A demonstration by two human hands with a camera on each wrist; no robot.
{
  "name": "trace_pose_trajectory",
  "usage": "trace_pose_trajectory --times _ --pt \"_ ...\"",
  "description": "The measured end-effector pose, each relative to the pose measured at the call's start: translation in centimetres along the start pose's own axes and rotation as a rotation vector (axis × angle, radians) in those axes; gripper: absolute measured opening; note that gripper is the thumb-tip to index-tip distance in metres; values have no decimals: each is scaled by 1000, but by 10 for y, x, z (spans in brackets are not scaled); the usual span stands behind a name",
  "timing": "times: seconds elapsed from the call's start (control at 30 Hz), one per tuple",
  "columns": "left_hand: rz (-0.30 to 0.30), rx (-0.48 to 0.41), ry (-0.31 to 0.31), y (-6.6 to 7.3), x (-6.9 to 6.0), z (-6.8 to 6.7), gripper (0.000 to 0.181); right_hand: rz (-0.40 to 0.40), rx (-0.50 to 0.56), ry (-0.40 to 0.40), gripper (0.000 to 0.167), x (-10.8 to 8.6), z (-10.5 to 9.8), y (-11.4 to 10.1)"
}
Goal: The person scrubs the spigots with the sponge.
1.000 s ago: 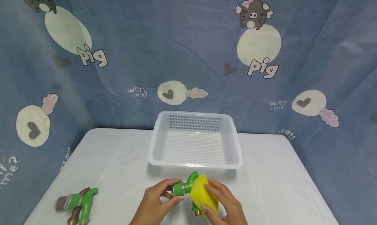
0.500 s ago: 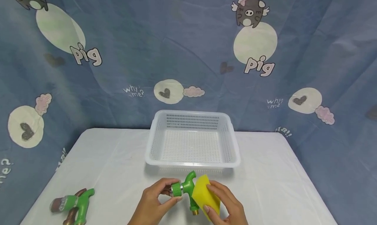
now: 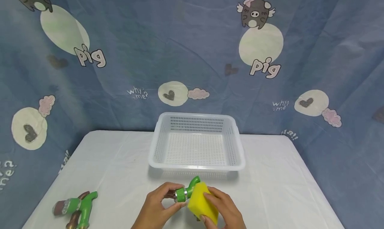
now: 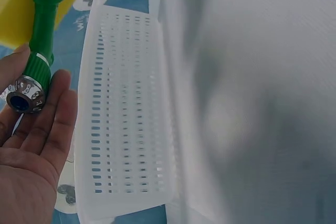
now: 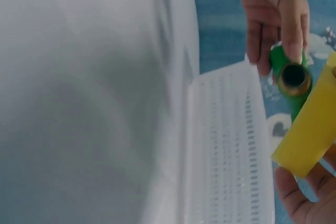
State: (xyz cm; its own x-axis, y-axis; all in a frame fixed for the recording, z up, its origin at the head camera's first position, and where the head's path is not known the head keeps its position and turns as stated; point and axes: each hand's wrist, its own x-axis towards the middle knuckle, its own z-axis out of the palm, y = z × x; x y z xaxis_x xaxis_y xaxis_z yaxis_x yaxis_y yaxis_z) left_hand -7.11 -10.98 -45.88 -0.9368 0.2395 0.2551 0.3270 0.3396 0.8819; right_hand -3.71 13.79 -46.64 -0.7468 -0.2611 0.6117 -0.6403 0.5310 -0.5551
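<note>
In the head view my left hand (image 3: 159, 204) pinches the ribbed collar of a green tap (image 3: 181, 194) between thumb and fingers, just in front of the basket. My right hand (image 3: 225, 209) holds a yellow sponge (image 3: 202, 202) over the tap's body, hiding most of its middle. The left wrist view shows the tap (image 4: 44, 24) from its silver collar to the brass threaded end, with the sponge (image 4: 16, 14) behind it. From the right wrist, the tap's brass mouth (image 5: 294, 78) faces the camera and the sponge (image 5: 310, 121) lies along its side.
A white perforated plastic basket (image 3: 197, 167) stands at the back middle of the white-covered table (image 3: 120, 175). At the front left another green tap (image 3: 85, 210) lies across a brown piece (image 3: 73, 220). A blue printed curtain (image 3: 198, 49) hangs behind the table.
The sponge first slid right, baring more of the tap, then came back left across its body with my right hand. My left hand keeps its grip on the collar.
</note>
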Motion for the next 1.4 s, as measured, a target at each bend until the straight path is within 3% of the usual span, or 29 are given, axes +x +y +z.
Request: trace_pose_trajectory --times 0.2,0.3,0.37,0.53,0.67,0.83,1.0,1.17,1.27,1.4 --pt "85 -48 -21 0 10 0 40 140 -83 30 63 -2 -5 15" --pt "163 -63 -15 -2 13 1 39 163 -98 47 63 -3 -7 20" --pt "177 -75 -14 -3 14 2 38 150 -97 72 64 -4 -7 23" --pt "125 -103 -30 -4 12 2 40 152 -49 103 65 -6 -9 27" --pt "67 -112 -61 -4 8 2 40 204 26 72 62 -4 -11 19" --pt "-6 -99 -76 0 5 -1 40 162 71 26 59 1 -8 11" --pt "-2 -86 -58 1 3 -3 40 118 80 -23 54 -3 -6 12" --pt "57 -78 8 -1 1 -6 41 102 81 -73 54 -9 -9 16" --pt "79 -75 13 -1 1 -7 42 129 68 -64 59 -8 -11 17" --pt "57 -77 7 0 -1 -6 42 130 92 3 61 -1 -11 15"
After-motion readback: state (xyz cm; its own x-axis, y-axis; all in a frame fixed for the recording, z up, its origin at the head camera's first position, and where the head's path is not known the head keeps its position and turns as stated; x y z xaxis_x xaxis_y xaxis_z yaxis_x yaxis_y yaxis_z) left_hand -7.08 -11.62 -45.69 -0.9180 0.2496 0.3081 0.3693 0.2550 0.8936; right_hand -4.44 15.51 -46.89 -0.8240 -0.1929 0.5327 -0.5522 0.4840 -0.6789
